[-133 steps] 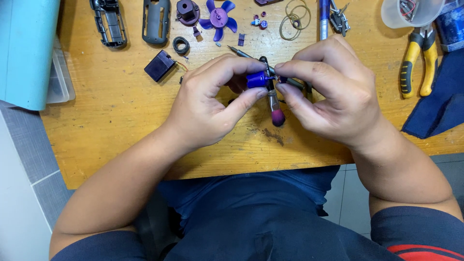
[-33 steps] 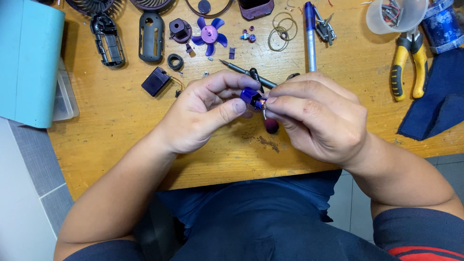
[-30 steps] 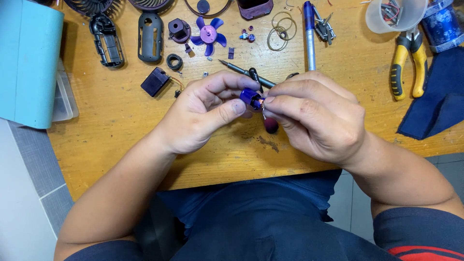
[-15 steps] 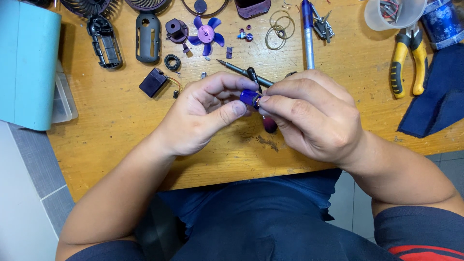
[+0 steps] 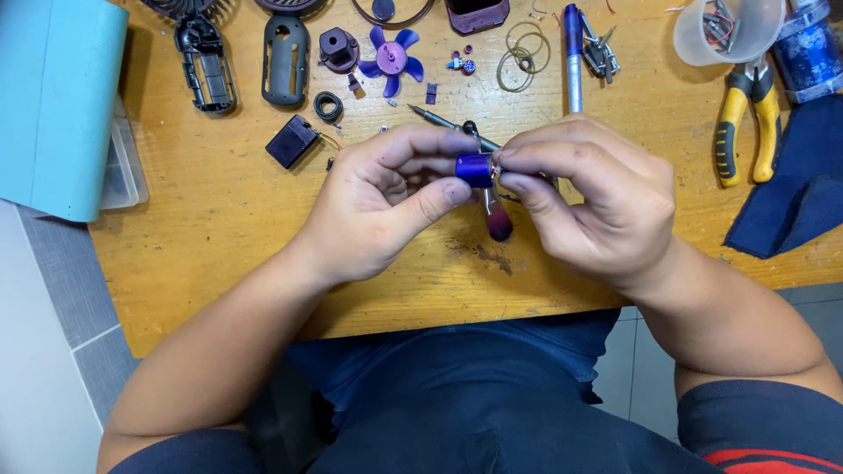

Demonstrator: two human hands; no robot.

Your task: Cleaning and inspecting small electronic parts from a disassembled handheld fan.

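Barely shifted, left hand [image 5: 378,206] and right hand [image 5: 593,197] still pinch a small purple cylinder [image 5: 475,169]; fingers hide its right end.

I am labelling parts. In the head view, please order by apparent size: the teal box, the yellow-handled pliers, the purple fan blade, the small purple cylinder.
1. teal box
2. yellow-handled pliers
3. purple fan blade
4. small purple cylinder, though held nearer the camera.

Both hands, left hand [image 5: 382,206] and right hand [image 5: 597,202], pinch a small purple cylinder [image 5: 476,169] above the wooden table [image 5: 219,219].
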